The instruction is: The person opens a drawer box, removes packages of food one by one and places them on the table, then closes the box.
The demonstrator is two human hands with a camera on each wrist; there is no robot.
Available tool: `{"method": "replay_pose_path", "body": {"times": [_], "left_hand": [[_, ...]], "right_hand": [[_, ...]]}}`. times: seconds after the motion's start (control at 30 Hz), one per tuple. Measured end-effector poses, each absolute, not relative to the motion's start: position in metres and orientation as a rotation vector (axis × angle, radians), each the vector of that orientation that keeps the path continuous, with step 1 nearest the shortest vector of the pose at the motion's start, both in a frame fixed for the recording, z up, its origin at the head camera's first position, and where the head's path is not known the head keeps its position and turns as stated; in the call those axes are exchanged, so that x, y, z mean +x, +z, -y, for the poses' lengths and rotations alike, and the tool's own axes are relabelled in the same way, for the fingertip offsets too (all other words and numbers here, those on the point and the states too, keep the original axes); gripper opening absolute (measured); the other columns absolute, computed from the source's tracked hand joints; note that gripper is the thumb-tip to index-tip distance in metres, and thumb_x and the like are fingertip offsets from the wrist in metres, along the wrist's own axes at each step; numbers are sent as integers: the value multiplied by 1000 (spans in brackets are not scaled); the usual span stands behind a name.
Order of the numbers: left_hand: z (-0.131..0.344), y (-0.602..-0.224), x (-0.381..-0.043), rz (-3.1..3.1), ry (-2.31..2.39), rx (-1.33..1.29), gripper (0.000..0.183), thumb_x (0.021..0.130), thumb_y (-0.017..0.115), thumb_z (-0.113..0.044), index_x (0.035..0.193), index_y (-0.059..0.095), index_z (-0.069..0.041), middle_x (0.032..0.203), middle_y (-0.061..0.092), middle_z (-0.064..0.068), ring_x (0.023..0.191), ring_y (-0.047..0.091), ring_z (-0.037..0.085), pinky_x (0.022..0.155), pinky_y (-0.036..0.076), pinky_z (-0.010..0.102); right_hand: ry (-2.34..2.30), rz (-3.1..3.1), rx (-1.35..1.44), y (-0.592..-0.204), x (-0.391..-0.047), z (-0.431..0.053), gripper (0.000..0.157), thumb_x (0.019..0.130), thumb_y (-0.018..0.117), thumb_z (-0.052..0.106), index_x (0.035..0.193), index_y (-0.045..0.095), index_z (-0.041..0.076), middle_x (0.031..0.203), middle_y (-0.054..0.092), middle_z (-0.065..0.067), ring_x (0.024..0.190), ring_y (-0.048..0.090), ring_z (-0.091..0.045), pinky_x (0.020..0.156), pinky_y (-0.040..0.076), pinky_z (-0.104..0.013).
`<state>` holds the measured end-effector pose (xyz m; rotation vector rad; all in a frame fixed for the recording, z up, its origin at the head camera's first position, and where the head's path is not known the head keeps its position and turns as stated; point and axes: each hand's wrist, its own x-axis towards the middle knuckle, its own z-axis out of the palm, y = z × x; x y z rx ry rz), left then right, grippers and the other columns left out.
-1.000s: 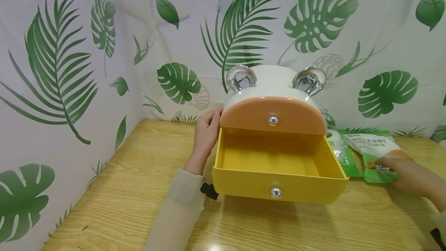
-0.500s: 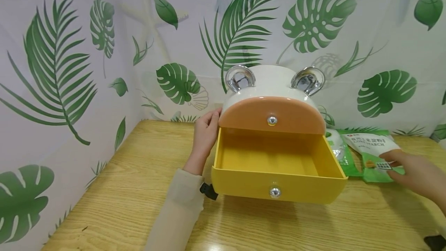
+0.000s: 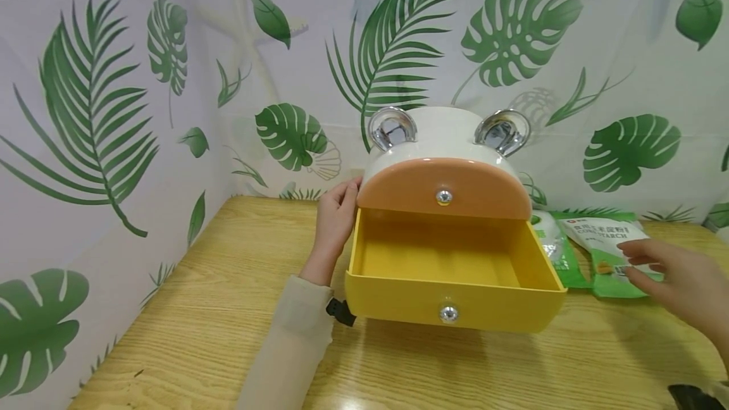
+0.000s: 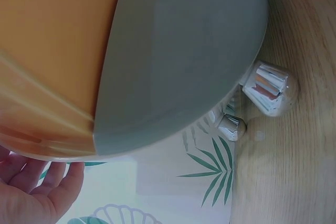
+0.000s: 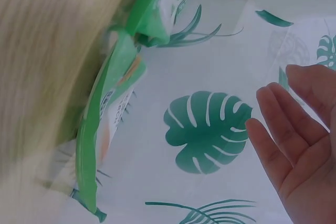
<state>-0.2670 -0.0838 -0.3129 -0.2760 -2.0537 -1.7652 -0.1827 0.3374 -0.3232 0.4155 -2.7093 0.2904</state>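
A frog-faced storage box with a white body [image 3: 444, 128], two chrome eyes and an orange upper drawer [image 3: 441, 188] stands on the table. Its yellow lower drawer [image 3: 455, 309] is pulled out, and nothing lies inside. Against the box's left side rests my left hand [image 3: 336, 217]; the left wrist view shows its fingertips [image 4: 73, 174] at the casing's edge. My right hand [image 3: 680, 271] hovers with spread, slightly bent fingers over a green-and-white corn starch bag [image 3: 604, 233]. In the right wrist view, a gap shows between those fingers and the bag.
Another green-and-white bag [image 3: 560, 248] lies between the box and the corn starch bag. Leaf-printed sheets [image 3: 273, 68] enclose the wooden table [image 3: 228, 334] at the back and left. A black wrist strap part [image 3: 340, 312] sits beside the drawer's left front corner.
My right hand has let go of the corn starch bag and lifted slightly off it, its fingers now spread. The bag lies where it was. My left hand and the box have stayed put.
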Motion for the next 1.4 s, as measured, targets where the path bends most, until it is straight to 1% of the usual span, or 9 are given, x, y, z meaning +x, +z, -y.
{"method": "replay_pose_path", "body": {"times": [0.37,0.73,0.8,0.9,1.03,1.1,1.23,1.33,1.4], "left_hand": [[81,-314,-267,2055,-1756,-291,29,93,44,-15,110,61,2,109,60,14,104,53,20,86,43,31],[83,-312,-265,2059,-1769,-260,29,93,44,-16,111,61,1,110,60,13,105,52,20,87,42,31],[83,-312,-265,2058,-1771,-259,30,93,44,-16,111,61,1,110,60,13,105,52,20,87,42,32],[83,-312,-265,2059,-1768,-259,30,93,44,-16,111,61,1,110,60,13,105,52,20,88,41,32],[83,-312,-264,2063,-1758,-255,30,94,44,-16,111,61,1,110,60,13,106,52,21,88,41,32],[84,-311,-264,2063,-1756,-255,30,94,44,-16,111,60,1,110,59,13,106,52,21,88,41,32],[84,-312,-263,2059,-1760,-263,30,94,44,-16,111,60,1,110,59,14,106,52,21,88,41,32],[83,-312,-264,2059,-1766,-264,30,94,43,-16,111,60,2,110,59,14,106,52,21,88,41,32],[83,-312,-264,2059,-1768,-261,30,94,43,-16,111,60,2,110,59,14,106,52,21,88,41,32]], "right_hand": [[366,2649,451,-323,-181,-327,28,75,67,6,99,58,-6,93,59,-25,76,57,-39,61,46,-50],[511,2565,413,-303,-183,-304,28,79,64,3,103,56,-8,97,58,-27,81,54,-43,68,43,-51],[524,2550,400,-298,-183,-299,29,80,63,5,105,56,-8,98,58,-26,83,54,-41,68,43,-47],[533,2497,392,-292,-183,-291,29,80,64,8,106,58,-5,97,60,-22,83,56,-31,71,47,-24],[534,2427,397,-286,-182,-281,30,79,66,9,106,59,-1,95,62,-19,81,57,-21,69,36,-2],[528,2408,397,-283,-181,-278,30,78,67,9,106,59,0,95,62,-18,82,56,-5,69,34,-1],[513,2377,414,-280,-177,-274,31,76,69,8,104,60,0,93,63,-17,79,54,-3,67,29,2],[504,2346,441,-277,-172,-270,31,74,69,5,103,61,0,92,63,-17,80,56,-9,66,30,0],[499,2314,465,-274,-168,-266,31,73,70,3,102,61,-1,91,63,-17,83,53,2,68,29,-1]]}}
